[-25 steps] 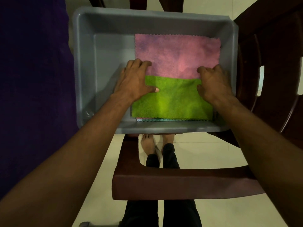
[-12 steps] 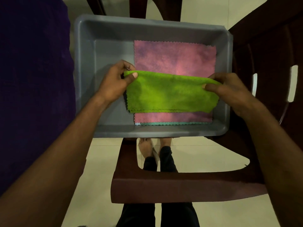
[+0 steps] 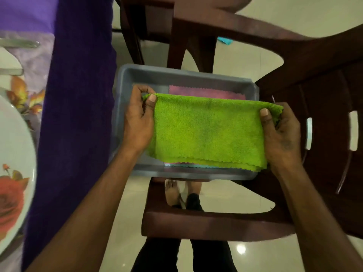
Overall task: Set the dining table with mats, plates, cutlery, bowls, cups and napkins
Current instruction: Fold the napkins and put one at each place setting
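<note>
Right now we hold a folded green napkin (image 3: 208, 132) stretched between both hands above a grey plastic tub (image 3: 186, 79). Our left hand (image 3: 138, 122) pinches its upper left corner, thumb on top and fingers curled behind the fold; our right hand (image 3: 279, 134) grips the right edge the same way, thumb pressed on the front face. The napkin hangs doubled over, its scalloped lower edges near the tub's near wall. Under it, inside the tub, lies a pink napkin (image 3: 206, 94), and a thin strip of teal cloth (image 3: 186, 165) peeks out at the bottom. The tub sits on the seat of a dark brown chair (image 3: 324, 114). To the left, a desk covered in purple cloth (image 3: 78, 114) carries a floral plate (image 3: 13, 163) on a floral mat (image 3: 29, 95).
</note>
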A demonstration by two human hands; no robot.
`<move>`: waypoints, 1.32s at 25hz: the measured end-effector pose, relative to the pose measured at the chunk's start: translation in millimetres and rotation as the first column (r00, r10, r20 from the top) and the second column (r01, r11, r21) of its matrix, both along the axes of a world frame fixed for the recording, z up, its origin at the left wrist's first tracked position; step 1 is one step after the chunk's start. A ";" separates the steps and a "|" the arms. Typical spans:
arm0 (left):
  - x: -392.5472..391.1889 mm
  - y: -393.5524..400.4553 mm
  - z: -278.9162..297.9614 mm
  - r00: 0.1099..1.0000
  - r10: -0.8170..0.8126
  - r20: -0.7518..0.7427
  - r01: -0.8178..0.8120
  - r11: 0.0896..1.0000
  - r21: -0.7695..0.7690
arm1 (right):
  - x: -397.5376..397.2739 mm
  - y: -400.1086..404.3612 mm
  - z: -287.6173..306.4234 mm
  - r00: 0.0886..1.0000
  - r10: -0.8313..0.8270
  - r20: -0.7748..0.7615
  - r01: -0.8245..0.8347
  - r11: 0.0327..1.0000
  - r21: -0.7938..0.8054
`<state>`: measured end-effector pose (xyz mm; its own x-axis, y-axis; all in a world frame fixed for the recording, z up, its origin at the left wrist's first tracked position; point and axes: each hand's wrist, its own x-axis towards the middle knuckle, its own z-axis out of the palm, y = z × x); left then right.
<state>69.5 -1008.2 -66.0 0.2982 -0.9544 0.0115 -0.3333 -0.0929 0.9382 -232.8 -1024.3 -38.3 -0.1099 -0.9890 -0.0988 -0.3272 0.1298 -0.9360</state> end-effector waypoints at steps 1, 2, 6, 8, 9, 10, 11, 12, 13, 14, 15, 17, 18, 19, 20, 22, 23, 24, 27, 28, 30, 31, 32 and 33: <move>-1.5 0.6 12.5 1.000 -0.003 0.008 0.003 1.000 0.015 | 2.1 1.4 8.7 1.000 -0.019 -0.016 0.019 1.000 0.010; -2.0 2.5 22.6 1.000 -0.006 0.017 0.005 0.999 0.047 | 2.9 3.0 15.7 0.998 -0.039 -0.044 0.040 0.999 0.025; 2.1 10.9 60.6 0.993 0.006 -0.117 0.009 0.991 0.133 | 3.1 5.2 49.0 0.989 -0.139 -0.056 0.143 0.987 0.068; 0.6 17.1 85.0 0.977 -0.003 -0.214 0.032 0.990 0.134 | 6.2 10.1 73.3 0.987 -0.160 0.002 0.160 0.985 0.073; -2.6 20.4 98.2 0.971 -0.026 -0.238 0.058 0.990 0.129 | 9.2 12.6 85.1 0.988 -0.152 0.010 0.151 0.986 0.071; -6.6 23.3 110.4 0.970 -0.052 -0.238 0.082 0.989 0.119 | 13.8 15.1 96.0 0.991 -0.135 0.007 0.134 0.989 0.067; -11.5 26.6 122.2 0.972 -0.077 -0.224 0.102 0.989 0.104 | 19.9 18.2 106.1 0.993 -0.118 0.013 0.117 0.991 0.064; -17.0 30.4 137.2 0.975 -0.098 -0.199 0.117 0.989 0.088 | 28.2 22.1 119.5 0.994 -0.097 0.044 0.095 0.994 0.055; -22.8 34.1 152.6 0.978 -0.116 -0.173 0.130 0.989 0.070 | 38.7 26.2 133.1 0.994 -0.071 0.079 0.068 0.997 0.036; -28.2 36.8 168.1 0.980 -0.139 -0.146 0.147 0.988 0.048 | 50.3 30.3 145.8 0.995 -0.037 0.096 0.036 0.999 0.011; -34.1 39.9 183.5 0.979 -0.167 -0.116 0.171 0.985 0.024 | 62.3 35.4 158.7 0.996 0.003 0.090 -0.003 1.000 -0.009; -44.0 45.5 213.1 0.974 -0.225 -0.034 0.225 0.974 -0.026 | 86.1 44.3 181.9 0.995 0.085 0.044 -0.082 0.995 -0.056; -48.1 47.9 226.2 0.970 -0.242 0.002 0.242 0.970 -0.035 | 96.6 48.1 191.7 0.993 0.117 0.012 -0.115 0.989 -0.096; -51.5 49.5 236.4 0.970 -0.242 0.021 0.243 0.970 -0.031 | 104.9 51.0 198.1 0.991 0.129 -0.029 -0.132 0.981 -0.140; -53.9 51.7 244.4 0.973 -0.229 0.021 0.229 0.973 -0.021 | 110.9 53.6 203.5 0.989 0.132 -0.071 -0.143 0.971 -0.191; -54.3 55.7 259.9 0.983 -0.185 -0.021 0.185 0.983 0.017 | 118.5 55.9 214.4 0.982 0.141 -0.128 -0.171 0.947 -0.273; -54.3 57.2 265.8 0.984 -0.171 -0.053 0.173 0.984 0.042 | 120.8 56.7 219.8 0.978 0.151 -0.142 -0.188 0.936 -0.296; -54.5 58.8 271.7 0.983 -0.163 -0.084 0.167 0.984 0.054 | 123.0 57.2 225.0 0.975 0.160 -0.156 -0.203 0.927 -0.316; -59.3 60.4 287.6 0.975 -0.150 -0.162 0.158 0.987 0.038 | 127.5 55.5 233.9 0.957 0.180 -0.229 -0.258 0.887 -0.383; -61.4 60.5 292.4 0.974 -0.130 -0.185 0.138 0.990 0.029 | 128.7 56.0 236.0 0.949 0.201 -0.244 -0.286 0.874 -0.392; -61.8 61.5 300.0 0.974 -0.065 -0.219 0.070 0.997 0.018 | 129.2 60.5 241.4 0.928 0.303 -0.217 -0.365 0.854 -0.370; -59.7 62.4 301.6 0.974 -0.038 -0.223 0.043 0.999 0.019 | 128.0 64.0 246.9 0.918 0.358 -0.169 -0.395 0.853 -0.341; -56.3 63.2 302.3 0.977 -0.024 -0.214 0.030 0.999 0.021 | 125.0 65.8 252.2 0.914 0.390 -0.109 -0.404 0.861 -0.310; -51.7 64.1 302.9 0.981 -0.028 -0.194 0.034 0.999 0.026 | 120.0 64.2 258.3 0.920 0.386 -0.062 -0.387 0.874 -0.296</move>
<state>17.9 -944.1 236.9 0.2625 -0.9623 -0.0715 -0.1485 -0.1134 0.9824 -112.8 -960.0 220.0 0.2872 -0.9357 0.2052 -0.2946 -0.2901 -0.9105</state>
